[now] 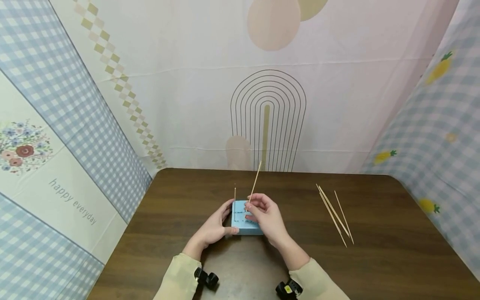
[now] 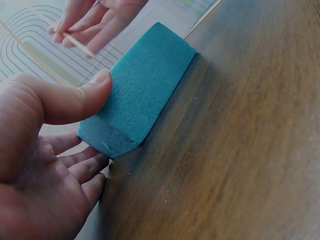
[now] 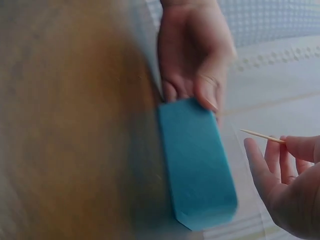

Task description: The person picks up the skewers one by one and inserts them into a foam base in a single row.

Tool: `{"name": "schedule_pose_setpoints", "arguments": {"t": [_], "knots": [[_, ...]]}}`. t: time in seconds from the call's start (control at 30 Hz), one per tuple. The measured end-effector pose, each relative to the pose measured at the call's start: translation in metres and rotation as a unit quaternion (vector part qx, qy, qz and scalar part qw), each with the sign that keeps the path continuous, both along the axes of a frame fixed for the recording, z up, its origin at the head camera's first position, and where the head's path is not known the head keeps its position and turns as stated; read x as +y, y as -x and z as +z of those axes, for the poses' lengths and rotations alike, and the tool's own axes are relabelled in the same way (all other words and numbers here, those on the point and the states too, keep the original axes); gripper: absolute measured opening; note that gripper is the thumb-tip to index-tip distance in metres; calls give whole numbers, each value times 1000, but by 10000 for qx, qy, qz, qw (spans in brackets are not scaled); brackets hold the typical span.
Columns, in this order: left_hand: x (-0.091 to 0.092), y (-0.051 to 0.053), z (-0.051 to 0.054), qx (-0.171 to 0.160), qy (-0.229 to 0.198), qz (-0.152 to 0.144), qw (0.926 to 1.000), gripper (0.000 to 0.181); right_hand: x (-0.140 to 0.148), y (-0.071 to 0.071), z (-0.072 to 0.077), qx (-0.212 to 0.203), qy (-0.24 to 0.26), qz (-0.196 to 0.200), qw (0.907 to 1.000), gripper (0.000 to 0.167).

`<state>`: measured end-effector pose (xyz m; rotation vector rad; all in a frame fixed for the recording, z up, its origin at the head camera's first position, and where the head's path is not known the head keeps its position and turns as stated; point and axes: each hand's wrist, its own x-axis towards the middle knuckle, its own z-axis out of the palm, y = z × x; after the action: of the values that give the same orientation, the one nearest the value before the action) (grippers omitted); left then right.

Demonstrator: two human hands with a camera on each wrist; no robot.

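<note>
A light blue block (image 1: 250,231), foam-like in texture, sits on the table in front of me. My left hand (image 1: 212,228) grips its left end, the thumb (image 2: 85,100) on the near face and the fingers round the far side. Between thumb and fingertips my right hand (image 1: 271,217) pinches a thin wooden skewer (image 1: 256,178), tilted, over the block. The skewer's pointed tip (image 3: 247,132) shows apart from the block in the right wrist view. Another skewer (image 1: 235,196) stands upright at the block's left side. Small dark marks dot the block's top.
Several loose skewers (image 1: 331,214) lie on the brown wooden table (image 1: 375,216) to the right. A patterned cloth (image 1: 195,104) hangs behind the table's back edge, with checked cloths at both sides. Each wrist carries a small black camera (image 1: 288,288).
</note>
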<state>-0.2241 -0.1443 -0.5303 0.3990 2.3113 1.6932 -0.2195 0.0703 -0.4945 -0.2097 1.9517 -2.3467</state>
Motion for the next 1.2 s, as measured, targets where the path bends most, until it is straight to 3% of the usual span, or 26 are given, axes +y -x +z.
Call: {"name": "schedule_pose_setpoints", "arguments": {"t": [0.33,0.63,1.2], "knots": [[3,3,0,-86,-156,-11,9998,98,-6,1,-8,43,-401,193,9990,21],[2,4,-2,-155,-5,1,9999,99,-7,3,-9,316,-703,279,9966,22],[2,5,0,-145,-173,-23,9997,98,-4,4,-9,811,-1102,552,9891,10]]}}
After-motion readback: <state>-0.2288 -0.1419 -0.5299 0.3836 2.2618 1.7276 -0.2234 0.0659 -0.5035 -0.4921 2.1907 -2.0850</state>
